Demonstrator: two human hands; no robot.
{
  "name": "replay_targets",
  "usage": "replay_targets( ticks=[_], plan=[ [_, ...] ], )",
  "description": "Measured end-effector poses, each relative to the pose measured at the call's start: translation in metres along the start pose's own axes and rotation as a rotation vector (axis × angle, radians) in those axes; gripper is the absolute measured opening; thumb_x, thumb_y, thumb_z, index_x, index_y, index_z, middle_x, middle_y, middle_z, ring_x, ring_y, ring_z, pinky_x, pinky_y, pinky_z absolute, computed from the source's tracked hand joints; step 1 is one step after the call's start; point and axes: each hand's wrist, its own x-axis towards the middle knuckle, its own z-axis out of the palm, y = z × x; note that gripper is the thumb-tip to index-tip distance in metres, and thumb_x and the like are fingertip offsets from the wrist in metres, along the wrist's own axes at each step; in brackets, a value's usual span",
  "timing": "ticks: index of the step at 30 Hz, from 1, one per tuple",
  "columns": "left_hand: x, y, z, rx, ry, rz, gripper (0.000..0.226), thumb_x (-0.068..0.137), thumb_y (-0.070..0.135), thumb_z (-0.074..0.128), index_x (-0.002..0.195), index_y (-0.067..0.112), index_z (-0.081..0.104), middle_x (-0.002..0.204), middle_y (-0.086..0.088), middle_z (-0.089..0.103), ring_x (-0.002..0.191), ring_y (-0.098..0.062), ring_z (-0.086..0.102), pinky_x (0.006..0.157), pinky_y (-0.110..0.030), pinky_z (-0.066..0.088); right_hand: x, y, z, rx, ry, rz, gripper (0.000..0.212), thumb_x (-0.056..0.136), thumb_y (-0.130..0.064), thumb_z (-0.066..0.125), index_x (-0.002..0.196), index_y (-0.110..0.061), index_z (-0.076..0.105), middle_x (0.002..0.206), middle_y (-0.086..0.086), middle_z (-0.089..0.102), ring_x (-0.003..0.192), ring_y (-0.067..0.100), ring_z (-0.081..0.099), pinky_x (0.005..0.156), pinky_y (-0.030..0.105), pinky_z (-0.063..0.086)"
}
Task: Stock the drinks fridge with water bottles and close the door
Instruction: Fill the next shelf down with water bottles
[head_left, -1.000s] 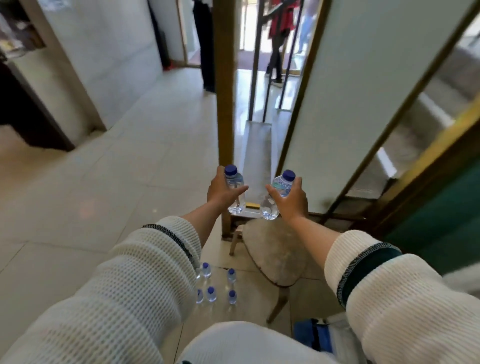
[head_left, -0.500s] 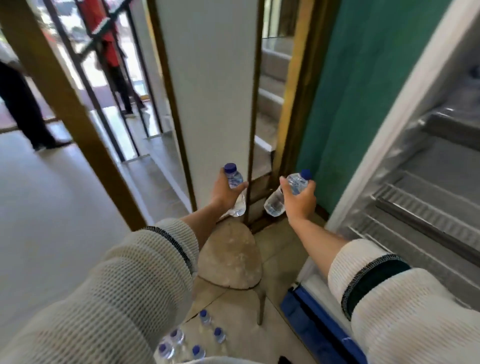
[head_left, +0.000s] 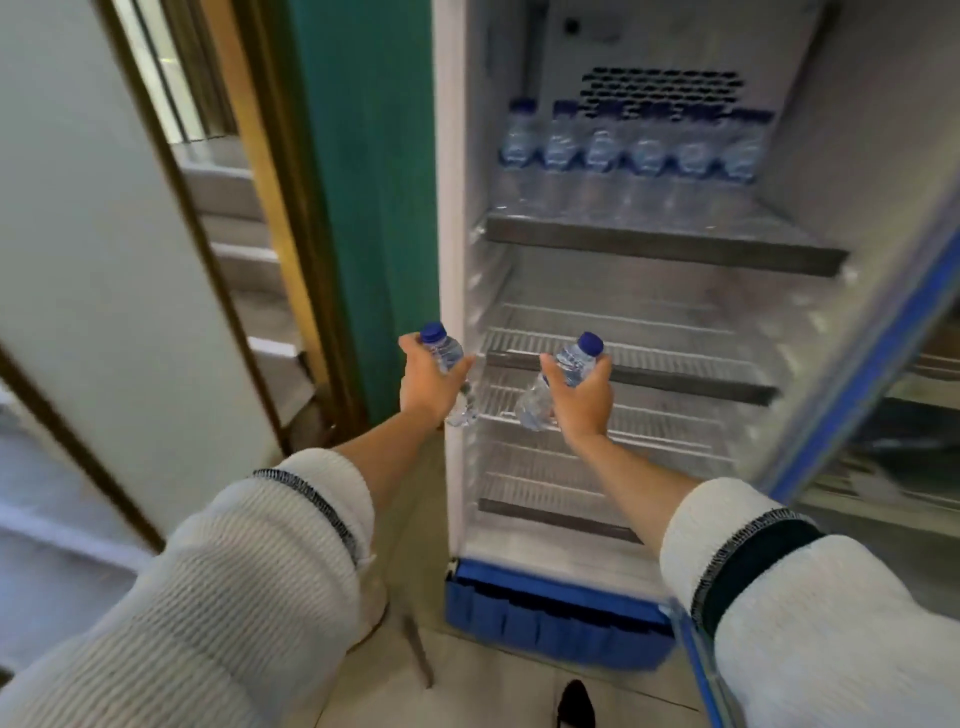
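The drinks fridge (head_left: 452, 218) stands wide open in front of me, white inside with a blue base. My left hand (head_left: 423, 382) grips a small clear water bottle with a blue cap (head_left: 439, 343) just outside the fridge's left wall. My right hand (head_left: 582, 397) grips a second blue-capped bottle (head_left: 574, 358), tilted, in front of the middle wire shelf (head_left: 675, 364). A row of several water bottles (head_left: 634, 148) stands at the back of the top shelf (head_left: 660, 244). The lower shelves hold nothing.
The fridge door (head_left: 883, 358), edged in blue, hangs open on the right. A green wall panel (head_left: 363, 182) and a gold-framed white panel (head_left: 104, 260) stand left of the fridge, with stairs between them. A stool leg (head_left: 418, 649) shows on the tiled floor.
My view has swung right from the hallway and stool to the open fridge. Both hands kept their bottles and now reach toward the fridge's middle shelf. The floor bottles left the view.
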Motion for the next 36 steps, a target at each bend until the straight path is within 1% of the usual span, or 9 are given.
replay_targets(
  ticks=[5, 10, 15, 21, 24, 27, 29, 32, 36],
  plan=[
    [0.017, 0.042, 0.045, -0.013, -0.073, 0.124, 0.056, 0.082, 0.029, 0.075, 0.118, 0.019, 0.032, 0.110, -0.004, 0.058, 0.097, -0.027, 0.060, 0.089, -0.039, 0.048, 0.036, -0.007, -0.046, 0.021, 0.066, -0.039, 0.048, 0.082, -0.031, 0.075, 0.114, -0.013, 0.044, 0.097, 0.000, 0.057, 0.081, 0.014, 0.055, 0.079, 0.030, 0.046],
    [0.041, 0.061, 0.080, -0.001, -0.095, 0.173, 0.056, 0.080, 0.020, 0.078, 0.118, 0.018, 0.037, 0.111, -0.002, 0.054, 0.105, -0.023, 0.056, 0.098, -0.038, 0.045, 0.071, -0.002, -0.061, 0.007, 0.019, -0.038, 0.049, 0.081, -0.027, 0.076, 0.116, -0.010, 0.046, 0.104, 0.005, 0.061, 0.090, 0.019, 0.060, 0.079, 0.026, 0.049],
    [0.079, 0.054, 0.101, -0.003, -0.057, 0.114, 0.061, 0.075, 0.020, 0.081, 0.119, 0.020, 0.038, 0.116, -0.005, 0.056, 0.111, -0.025, 0.057, 0.104, -0.044, 0.044, 0.113, 0.013, -0.044, 0.035, -0.017, -0.033, 0.051, 0.079, -0.024, 0.078, 0.117, -0.012, 0.046, 0.108, 0.006, 0.061, 0.098, 0.024, 0.061, 0.091, 0.042, 0.050],
    [0.128, 0.049, 0.117, 0.024, -0.027, 0.017, 0.070, 0.075, 0.024, 0.080, 0.129, 0.011, 0.038, 0.128, -0.010, 0.055, 0.120, -0.027, 0.053, 0.107, -0.045, 0.041, 0.176, 0.022, -0.002, 0.110, -0.163, -0.033, 0.055, 0.067, -0.049, 0.077, 0.109, -0.028, 0.048, 0.102, -0.009, 0.059, 0.095, 0.025, 0.065, 0.078, 0.054, 0.056],
    [0.148, 0.041, 0.125, 0.058, -0.086, 0.007, 0.079, 0.070, 0.026, 0.083, 0.133, 0.012, 0.037, 0.129, -0.010, 0.055, 0.121, -0.029, 0.053, 0.105, -0.050, 0.043, 0.200, 0.023, 0.017, 0.091, -0.234, -0.034, 0.052, 0.071, -0.040, 0.080, 0.110, -0.030, 0.046, 0.100, -0.015, 0.056, 0.093, 0.027, 0.067, 0.079, 0.053, 0.056],
    [0.158, 0.029, 0.131, 0.104, -0.112, -0.026, 0.101, 0.063, 0.041, 0.084, 0.142, 0.011, 0.028, 0.137, -0.011, 0.051, 0.123, -0.028, 0.053, 0.103, -0.051, 0.045, 0.219, 0.024, 0.031, 0.018, -0.311, -0.040, 0.051, 0.077, -0.028, 0.080, 0.115, -0.023, 0.046, 0.103, -0.009, 0.055, 0.089, 0.032, 0.068, 0.068, 0.047, 0.059],
    [0.162, 0.028, 0.132, 0.125, -0.109, -0.015, 0.107, 0.059, 0.050, 0.082, 0.143, 0.013, 0.028, 0.139, -0.010, 0.050, 0.124, -0.028, 0.053, 0.103, -0.050, 0.045, 0.229, 0.026, 0.040, -0.034, -0.369, -0.071, 0.052, 0.076, -0.032, 0.080, 0.116, -0.023, 0.047, 0.107, -0.007, 0.054, 0.093, 0.030, 0.067, 0.069, 0.047, 0.059],
    [0.165, 0.031, 0.132, 0.133, -0.120, 0.023, 0.101, 0.061, 0.036, 0.087, 0.141, 0.011, 0.030, 0.138, -0.008, 0.051, 0.126, -0.026, 0.049, 0.107, -0.044, 0.042, 0.243, 0.029, 0.053, -0.070, -0.451, -0.074, 0.049, 0.075, -0.038, 0.080, 0.110, -0.030, 0.047, 0.107, -0.011, 0.053, 0.100, 0.027, 0.065, 0.081, 0.050, 0.057],
    [0.158, 0.014, 0.132, 0.155, -0.148, 0.045, 0.098, 0.064, 0.022, 0.089, 0.140, 0.015, 0.028, 0.133, -0.004, 0.055, 0.120, -0.020, 0.055, 0.100, -0.032, 0.045, 0.257, 0.032, 0.066, -0.083, -0.546, -0.039, 0.056, 0.076, -0.033, 0.080, 0.123, -0.022, 0.051, 0.119, 0.002, 0.059, 0.100, 0.029, 0.066, 0.083, 0.045, 0.057]
  ],
)
